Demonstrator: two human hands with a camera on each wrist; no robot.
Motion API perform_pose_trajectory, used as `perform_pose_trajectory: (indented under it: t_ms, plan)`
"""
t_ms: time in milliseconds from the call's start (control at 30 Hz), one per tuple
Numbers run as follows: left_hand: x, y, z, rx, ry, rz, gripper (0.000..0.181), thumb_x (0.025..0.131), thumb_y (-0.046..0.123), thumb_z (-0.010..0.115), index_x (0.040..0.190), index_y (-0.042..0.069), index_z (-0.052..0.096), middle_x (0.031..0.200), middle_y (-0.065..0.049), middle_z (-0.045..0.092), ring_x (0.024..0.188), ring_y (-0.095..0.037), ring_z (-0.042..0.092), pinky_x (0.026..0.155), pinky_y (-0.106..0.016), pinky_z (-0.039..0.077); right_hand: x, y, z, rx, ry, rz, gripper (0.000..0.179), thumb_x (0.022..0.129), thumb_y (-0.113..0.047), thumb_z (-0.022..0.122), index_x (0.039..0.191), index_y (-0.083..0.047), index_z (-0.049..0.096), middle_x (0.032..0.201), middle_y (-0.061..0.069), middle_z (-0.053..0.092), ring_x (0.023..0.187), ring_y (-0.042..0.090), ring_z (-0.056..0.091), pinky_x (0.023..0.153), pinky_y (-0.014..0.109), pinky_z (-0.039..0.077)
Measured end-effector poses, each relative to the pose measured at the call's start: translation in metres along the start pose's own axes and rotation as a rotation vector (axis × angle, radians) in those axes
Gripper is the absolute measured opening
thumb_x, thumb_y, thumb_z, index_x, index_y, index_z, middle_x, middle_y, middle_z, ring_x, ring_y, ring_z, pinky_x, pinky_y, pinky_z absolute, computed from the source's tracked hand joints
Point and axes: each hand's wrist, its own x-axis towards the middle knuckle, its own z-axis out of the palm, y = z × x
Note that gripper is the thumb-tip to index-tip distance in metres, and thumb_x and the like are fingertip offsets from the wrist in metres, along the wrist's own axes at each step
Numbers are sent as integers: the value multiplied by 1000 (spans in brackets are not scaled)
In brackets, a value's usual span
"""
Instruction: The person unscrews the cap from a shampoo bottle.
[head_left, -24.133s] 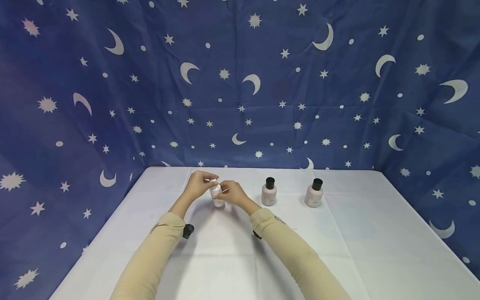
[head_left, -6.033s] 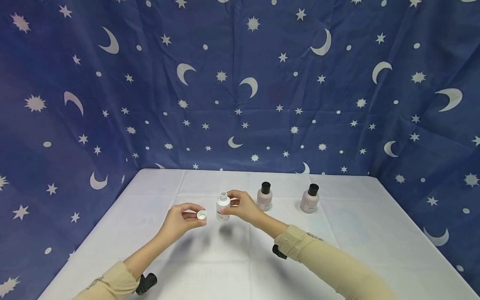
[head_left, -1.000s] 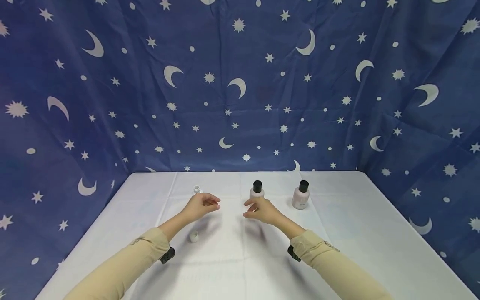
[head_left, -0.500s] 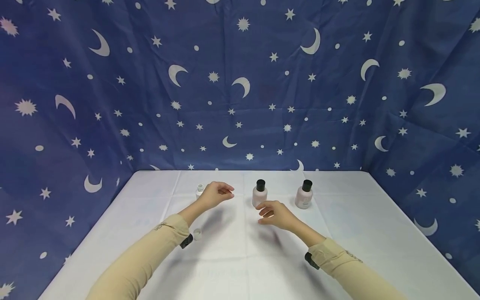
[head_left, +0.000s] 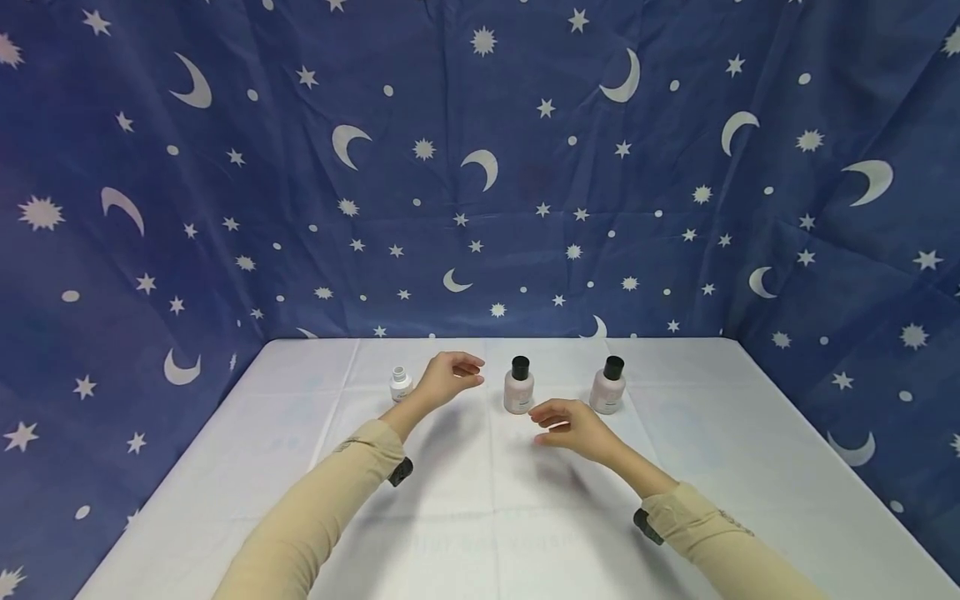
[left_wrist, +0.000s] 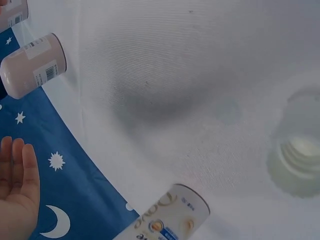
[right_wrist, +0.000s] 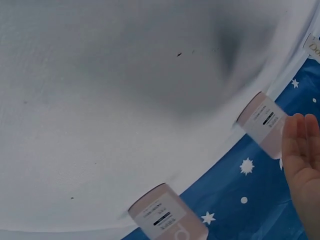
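Note:
My left hand [head_left: 450, 377] hovers over the table with loosely bent fingers and nothing in it, just left of the middle pink bottle [head_left: 519, 393]. That bottle stands upright with its black cap on. My right hand [head_left: 576, 429], also holding nothing, is in front of it and to its right, apart from it. Left of my left hand stands an uncapped white bottle [head_left: 401, 387], partly behind the wrist; the left wrist view shows its printed label. A blurred white cap [left_wrist: 300, 167] lies on the cloth there; in the head view my left forearm hides it.
A second pink bottle [head_left: 607, 387] with a black cap stands upright to the right, beyond my right hand. White cloth [head_left: 495, 542] covers the table. A blue curtain [head_left: 480, 167] with moons and stars encloses the back and sides.
The white bottle, earlier held with its cap being removed, now stands at left with the cap set down. Lately my left hand moved right and away from me; my right hand moved right.

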Motion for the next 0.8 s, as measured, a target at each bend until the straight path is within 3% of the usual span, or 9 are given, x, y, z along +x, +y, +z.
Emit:
perform_pose_trajectory:
  t_ms: [400, 567, 800]
  plan:
    - [13, 13, 9, -126, 14, -26, 40, 87, 10, 67, 124, 0, 58, 118, -21, 62, 107, -32, 62, 88, -33, 55, 11, 11, -7, -37, 90, 35, 36, 82, -6, 71, 111, 15, 59, 109, 30, 63, 103, 44, 61, 89, 44, 54]
    - [16, 21, 14, -123, 14, -3, 39, 87, 11, 67, 124, 0, 58, 120, -22, 61, 110, -33, 60, 91, -35, 54, 20, 16, -9, -2, 114, 45, 36, 83, -3, 70, 111, 17, 58, 109, 34, 61, 102, 46, 60, 87, 44, 55]
    - [18, 21, 22, -107, 16, -3, 38, 86, 9, 67, 123, 0, 59, 120, -19, 62, 111, -34, 60, 91, -36, 54, 29, 22, -8, 25, 158, 109, 36, 84, -4, 69, 113, 15, 58, 108, 31, 63, 98, 39, 64, 84, 36, 56]
